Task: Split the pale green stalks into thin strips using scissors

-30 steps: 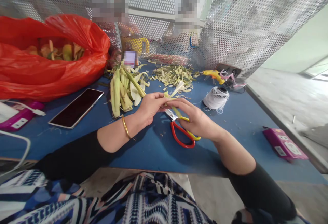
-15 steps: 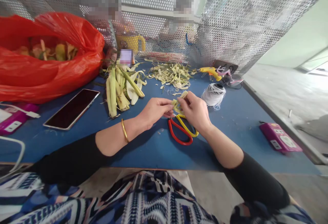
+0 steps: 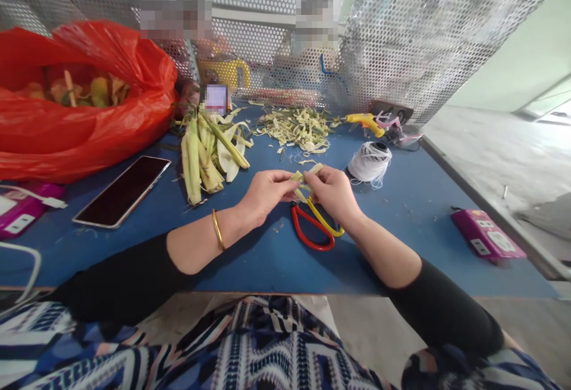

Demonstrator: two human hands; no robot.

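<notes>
My left hand and my right hand meet over the blue table, both pinched on one pale green leaf strip held between their fingertips. A gold bangle sits on my left wrist. Directly under my right hand lie scissors with one red and one yellow handle, flat on the table. A pile of long green leaves rests just beyond my left hand.
A red plastic bag of scraps fills the far left. A phone lies left of centre. Leaf trimmings, a white thread spool, a yellow glue gun and a pink box surround the hands. Perforated metal screen behind.
The long strip that stood up between my hands a second ago is now folded short between my fingertips. My right hand has drawn closer to the left.
</notes>
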